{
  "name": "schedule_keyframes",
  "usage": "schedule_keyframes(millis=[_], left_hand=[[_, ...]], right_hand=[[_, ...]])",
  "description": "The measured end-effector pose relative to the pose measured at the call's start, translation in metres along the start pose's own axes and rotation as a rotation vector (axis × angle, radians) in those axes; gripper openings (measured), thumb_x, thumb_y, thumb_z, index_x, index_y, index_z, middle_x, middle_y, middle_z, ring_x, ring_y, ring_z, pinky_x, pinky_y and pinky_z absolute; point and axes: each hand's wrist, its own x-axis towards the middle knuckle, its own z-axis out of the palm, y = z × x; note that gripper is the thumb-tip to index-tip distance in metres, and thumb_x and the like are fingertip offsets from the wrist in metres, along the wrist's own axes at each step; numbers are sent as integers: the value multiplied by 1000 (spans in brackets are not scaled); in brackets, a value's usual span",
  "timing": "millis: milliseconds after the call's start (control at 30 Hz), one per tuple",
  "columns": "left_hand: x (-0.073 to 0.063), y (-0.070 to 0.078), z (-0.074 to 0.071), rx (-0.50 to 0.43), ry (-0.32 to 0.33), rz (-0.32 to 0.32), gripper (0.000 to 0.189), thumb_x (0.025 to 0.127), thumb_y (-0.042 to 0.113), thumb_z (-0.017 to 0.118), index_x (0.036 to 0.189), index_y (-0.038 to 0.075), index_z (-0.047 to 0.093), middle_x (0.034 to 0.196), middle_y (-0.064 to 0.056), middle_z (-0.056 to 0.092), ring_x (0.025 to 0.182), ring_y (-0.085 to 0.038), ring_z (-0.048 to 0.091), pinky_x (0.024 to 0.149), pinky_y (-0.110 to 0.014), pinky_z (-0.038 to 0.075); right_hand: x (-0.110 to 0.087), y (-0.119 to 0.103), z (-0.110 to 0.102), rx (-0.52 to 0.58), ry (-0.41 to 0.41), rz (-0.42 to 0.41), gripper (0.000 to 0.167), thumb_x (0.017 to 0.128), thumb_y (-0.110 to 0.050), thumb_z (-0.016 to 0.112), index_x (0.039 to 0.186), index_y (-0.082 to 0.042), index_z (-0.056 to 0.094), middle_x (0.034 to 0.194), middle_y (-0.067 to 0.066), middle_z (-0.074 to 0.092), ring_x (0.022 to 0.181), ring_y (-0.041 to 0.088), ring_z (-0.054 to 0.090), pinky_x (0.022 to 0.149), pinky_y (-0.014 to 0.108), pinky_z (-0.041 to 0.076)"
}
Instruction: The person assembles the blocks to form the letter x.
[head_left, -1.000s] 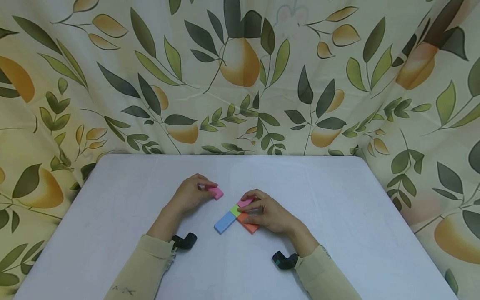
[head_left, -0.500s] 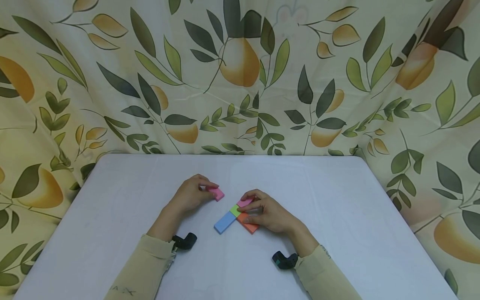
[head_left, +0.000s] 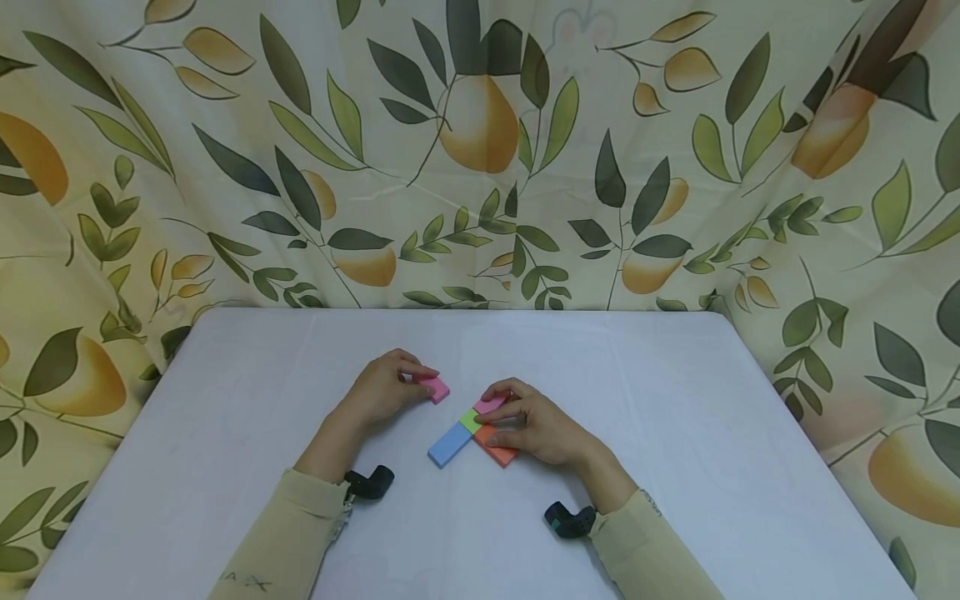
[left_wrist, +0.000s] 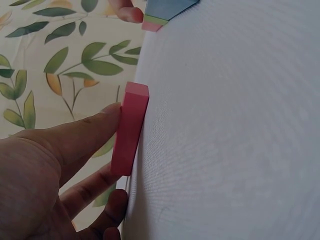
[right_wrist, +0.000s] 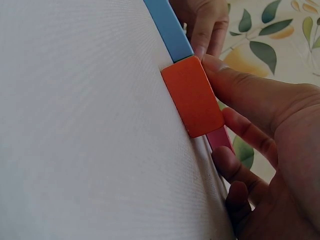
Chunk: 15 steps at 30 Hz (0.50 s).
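Between the thumb and fingers of my left hand (head_left: 381,388) a pink block (head_left: 435,389) is pinched, at or just above the tabletop. In the left wrist view this pink block (left_wrist: 131,130) stands on edge from the camera's angle. Down and to its right, a group of touching blocks lies flat: a blue block (head_left: 450,445), a small green block (head_left: 470,421), an orange block (head_left: 498,450) and a second pink block (head_left: 489,405). My right hand (head_left: 543,427) holds this group, thumb at the orange block (right_wrist: 194,97), fingertips over the green and pink ones, partly hiding them.
A white cloth covers the table (head_left: 660,375). Behind it hangs a curtain (head_left: 480,208) printed with fruit and leaves. Each wrist wears a black camera, the left camera (head_left: 371,482) and the right camera (head_left: 570,521) both just above the table.
The pink block in my left hand has shifted very slightly right and toward the near side. My right hand and the blocks under it have stayed put.
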Motion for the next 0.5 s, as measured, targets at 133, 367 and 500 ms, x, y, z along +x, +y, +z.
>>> schedule_keyframes(millis=[133, 367, 500], left_hand=[[0, 0, 1, -2, -2, -2, 23, 89, 27, 83, 112, 30, 82, 120, 4, 65, 101, -20, 57, 81, -34, 45], [0, 1, 3, 3, -15, -2, 23, 88, 28, 83, 111, 30, 82, 117, 5, 65, 100, -20, 57, 80, -34, 45], [0, 2, 4, 18, -17, 12, 23, 89, 29, 83, 112, 31, 82, 115, 6, 65, 100, -19, 57, 79, -33, 45]], right_hand=[[0, -1, 0, -3, -1, 1, 29, 88, -28, 84, 117, -27, 80, 144, -12, 51, 146, 22, 39, 118, 54, 34], [-1, -2, -1, -15, 0, 5, 29, 88, -28, 84, 117, -27, 80, 144, -12, 50, 146, 22, 39, 119, 55, 33], [-1, -2, -1, -18, 0, 5, 29, 89, -28, 83, 117, -26, 80, 144, -12, 50, 146, 22, 38, 119, 55, 32]])
